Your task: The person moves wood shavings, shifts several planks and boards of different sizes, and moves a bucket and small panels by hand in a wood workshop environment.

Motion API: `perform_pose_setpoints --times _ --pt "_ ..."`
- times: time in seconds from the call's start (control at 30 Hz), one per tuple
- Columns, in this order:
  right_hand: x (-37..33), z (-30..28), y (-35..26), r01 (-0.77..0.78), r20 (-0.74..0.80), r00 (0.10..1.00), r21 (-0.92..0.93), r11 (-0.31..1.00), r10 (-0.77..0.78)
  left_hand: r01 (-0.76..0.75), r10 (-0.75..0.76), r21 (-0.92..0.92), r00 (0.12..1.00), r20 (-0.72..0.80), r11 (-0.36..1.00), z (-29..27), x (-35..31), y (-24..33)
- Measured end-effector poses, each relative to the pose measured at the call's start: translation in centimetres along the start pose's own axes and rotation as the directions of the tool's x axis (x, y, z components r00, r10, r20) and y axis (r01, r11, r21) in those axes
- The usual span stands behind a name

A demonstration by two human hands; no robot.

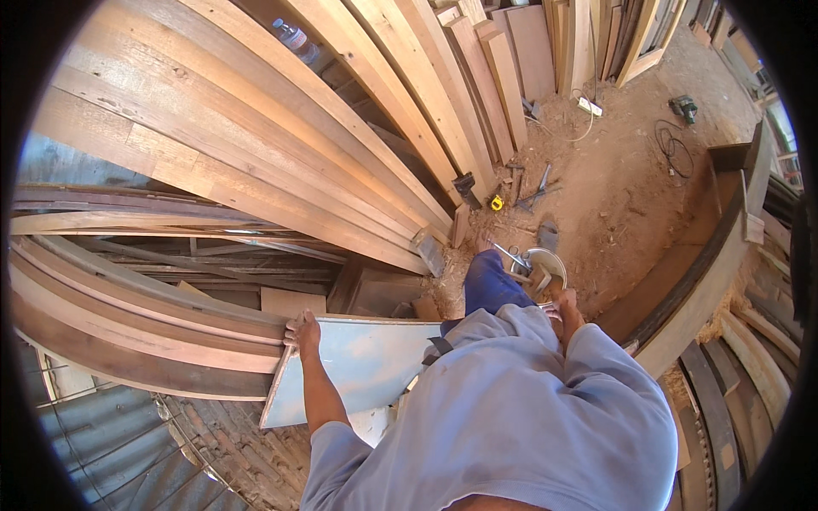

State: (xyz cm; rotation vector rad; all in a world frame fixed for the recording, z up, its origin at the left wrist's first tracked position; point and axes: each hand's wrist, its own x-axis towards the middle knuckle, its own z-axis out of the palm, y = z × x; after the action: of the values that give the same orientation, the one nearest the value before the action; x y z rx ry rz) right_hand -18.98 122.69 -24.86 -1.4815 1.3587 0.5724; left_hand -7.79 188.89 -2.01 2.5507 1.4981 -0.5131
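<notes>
Panel and bucket, as seen in the workshop, placed by the planks. The pale blue panel is on the near side of the planks, its right end hidden by the shirt. It looks stiff and flat, probably modest in weight but awkward for its breadth; the smooth face may slip, and the thin edges could chip. Opposite edges would offer the surest hold. The left hand has its fingers curled over the far left corner, grasping the panel; its bare forearm extends forward, leaning slightly left. The right hand is by the near rim of the bucket, to the right of the planks' ends, elbow bent outward; whether its fingers grip the rim, I cannot tell. A tape measure lies just beside the planks' ends.
</notes>
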Motion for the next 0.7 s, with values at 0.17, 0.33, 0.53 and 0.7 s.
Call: perform_pose_setpoints --times 0.17,0.33,0.53,0.7 --pt "-3.7 -0.1 -2.9 -0.087 -0.011 0.996 0.162 0.983 0.09 0.034 -0.035 0.04 0.999 0.034 0.999 0.0 0.8 -1.8" --pt "-6.0 -1.5 -4.0 -0.056 -0.068 0.995 0.197 0.979 0.071 -0.023 0.023 0.026 1.0 -0.004 0.999 1.3 1.8 -2.0" --pt "-4.7 0.6 -4.2 -0.107 -0.081 0.989 0.183 0.977 0.123 0.088 -0.088 0.006 0.993 -0.08 0.996 -1.1 -0.3 -2.1" --pt "13.1 -12.0 9.1 0.168 -0.276 0.944 -0.063 0.984 -0.179 -0.099 0.102 -0.053 0.992 0.067 0.994 8.2 3.0 5.5"
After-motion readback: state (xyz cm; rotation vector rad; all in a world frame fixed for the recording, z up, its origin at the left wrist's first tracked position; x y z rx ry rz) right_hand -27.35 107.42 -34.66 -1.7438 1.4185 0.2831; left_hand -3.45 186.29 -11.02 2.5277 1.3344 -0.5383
